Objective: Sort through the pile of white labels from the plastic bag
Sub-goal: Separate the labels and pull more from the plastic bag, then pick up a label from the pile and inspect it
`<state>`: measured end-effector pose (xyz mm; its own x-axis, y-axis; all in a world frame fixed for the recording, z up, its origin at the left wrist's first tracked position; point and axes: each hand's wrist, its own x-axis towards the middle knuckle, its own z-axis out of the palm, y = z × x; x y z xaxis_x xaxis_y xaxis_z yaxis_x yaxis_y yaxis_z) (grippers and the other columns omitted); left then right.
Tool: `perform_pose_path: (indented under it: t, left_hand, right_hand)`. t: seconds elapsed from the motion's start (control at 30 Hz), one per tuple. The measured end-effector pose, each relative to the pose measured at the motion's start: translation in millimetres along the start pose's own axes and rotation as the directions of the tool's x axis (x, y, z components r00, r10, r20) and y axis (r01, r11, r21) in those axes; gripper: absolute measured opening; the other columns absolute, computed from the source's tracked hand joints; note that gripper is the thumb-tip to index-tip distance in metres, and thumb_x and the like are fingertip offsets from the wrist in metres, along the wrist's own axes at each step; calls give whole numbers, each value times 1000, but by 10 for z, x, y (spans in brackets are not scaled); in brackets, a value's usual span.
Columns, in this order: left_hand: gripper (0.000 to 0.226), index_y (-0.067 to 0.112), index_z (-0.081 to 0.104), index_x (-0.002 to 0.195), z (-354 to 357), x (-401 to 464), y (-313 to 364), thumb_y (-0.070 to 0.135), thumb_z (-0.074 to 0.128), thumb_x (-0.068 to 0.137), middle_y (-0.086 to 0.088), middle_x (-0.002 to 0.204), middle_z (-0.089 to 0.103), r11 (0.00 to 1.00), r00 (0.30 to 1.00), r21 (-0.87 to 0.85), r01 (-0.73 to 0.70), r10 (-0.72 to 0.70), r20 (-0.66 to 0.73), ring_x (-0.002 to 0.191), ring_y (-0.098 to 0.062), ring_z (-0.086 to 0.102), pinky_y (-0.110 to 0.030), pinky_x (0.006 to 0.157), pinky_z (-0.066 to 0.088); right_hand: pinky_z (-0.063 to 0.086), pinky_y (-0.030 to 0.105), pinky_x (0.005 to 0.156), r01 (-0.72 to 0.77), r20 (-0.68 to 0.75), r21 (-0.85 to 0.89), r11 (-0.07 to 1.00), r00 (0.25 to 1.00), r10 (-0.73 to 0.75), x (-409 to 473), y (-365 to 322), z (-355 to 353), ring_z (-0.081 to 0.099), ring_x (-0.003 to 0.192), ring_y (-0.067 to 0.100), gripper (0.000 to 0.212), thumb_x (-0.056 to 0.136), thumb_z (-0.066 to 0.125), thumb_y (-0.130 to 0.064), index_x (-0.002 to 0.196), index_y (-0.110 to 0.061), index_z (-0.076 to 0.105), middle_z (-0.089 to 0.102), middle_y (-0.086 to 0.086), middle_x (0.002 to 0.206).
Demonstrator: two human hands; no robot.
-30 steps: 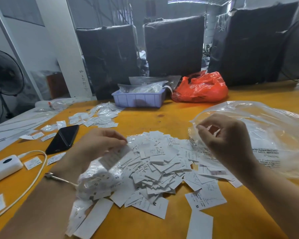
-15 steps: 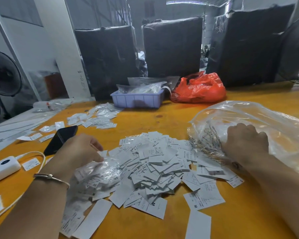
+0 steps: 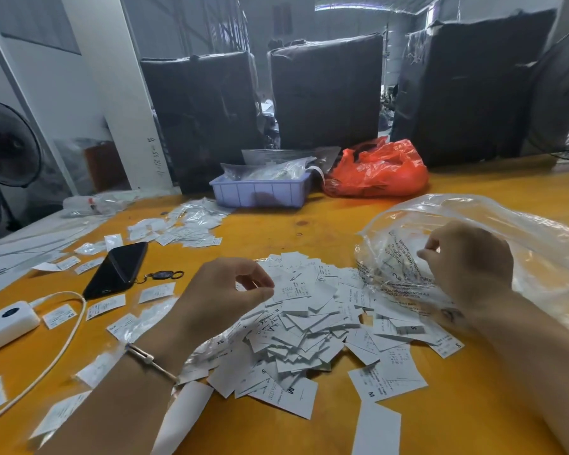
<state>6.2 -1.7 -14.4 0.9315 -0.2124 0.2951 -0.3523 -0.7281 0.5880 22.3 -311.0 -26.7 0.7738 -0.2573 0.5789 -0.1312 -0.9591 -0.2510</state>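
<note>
Head view: a pile of white labels [image 3: 306,326] is spread on the orange table [image 3: 326,224], between two hands.

Size letters such as XS, S and M are printed on several labels. The clear plastic bag [image 3: 493,231] is laid at the pile's right edge, and its printed mouth is pinched by the curled fingers of the right hand [image 3: 470,261]. The left hand [image 3: 224,293] is held just above the pile's left part, fingers curled toward the thumb; whether a label is gripped cannot be told. A black phone [image 3: 119,269], a white power bank [image 3: 7,323], a lilac tray [image 3: 260,192] and a red bag [image 3: 378,172] are seen farther out.
</note>
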Motion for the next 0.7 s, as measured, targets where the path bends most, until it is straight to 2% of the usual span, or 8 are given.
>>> perform_pose_path:
  t: [0.17,0.27,0.3,0.37,0.43,0.5,0.57,0.7]
  left_hand:
    - [10,29,74,77,82,-11,29,22,76,84,19,75,70,1000,999,-10,-26,26,30,76,1,63,-11,64,47]
    - [11,30,74,76,105,-19,45,23,76,84,17,76,71,999,999,-21,-32,32,35,77,0,63,-9,63,46]
    - [10,31,74,77,114,-23,54,24,75,85,17,77,71,999,999,-30,-37,39,36,78,0,63,-10,63,46]
    - [2,32,74,84,127,-28,80,31,74,86,19,83,71,996,998,-75,-39,42,39,82,2,63,-13,64,46]
    - [24,35,71,102,138,-33,116,50,70,83,23,98,69,990,997,-135,-34,43,63,92,7,62,-13,68,44]
    - [55,40,60,122,146,-38,154,68,65,75,26,114,63,977,992,-215,-11,38,122,103,13,58,-13,75,44]
    - [66,45,51,132,157,-53,207,68,67,72,26,122,61,952,980,-305,19,43,195,109,14,56,-16,84,49]
    - [43,28,65,115,159,-65,268,38,78,76,7,101,74,894,959,-442,66,66,277,94,-6,70,-25,83,58]
  right_hand:
    - [39,30,58,88,-127,233,968,990,-59,-23,-98,-54,59,64,31,16,83,74,-20,73,-8,69,67,10,68]
    - [46,31,57,122,-132,488,864,989,-66,-78,-218,-87,58,61,26,16,89,64,-13,78,-4,68,65,8,66]
    - [47,30,55,91,-80,642,761,995,-52,-98,-264,-107,58,59,22,17,92,59,-11,78,-4,66,65,7,66]
    - [43,24,47,-78,116,909,409,991,-70,-151,-388,-161,56,52,18,19,96,50,-7,81,-2,60,66,10,68]
    - [40,23,43,-277,306,948,153,928,-211,-223,-501,-188,55,49,18,19,98,46,-7,86,2,56,68,13,70]
    - [40,22,43,-346,367,930,125,847,-385,-307,-588,-173,55,48,19,18,95,49,-12,87,3,57,68,14,70]
    - [40,22,43,-316,347,937,148,795,-497,-395,-661,-155,56,49,20,21,88,55,-19,86,1,59,68,14,68]
    - [41,21,42,-196,284,957,214,785,-550,-510,-766,-149,58,48,18,25,82,61,-26,82,-1,62,68,11,64]
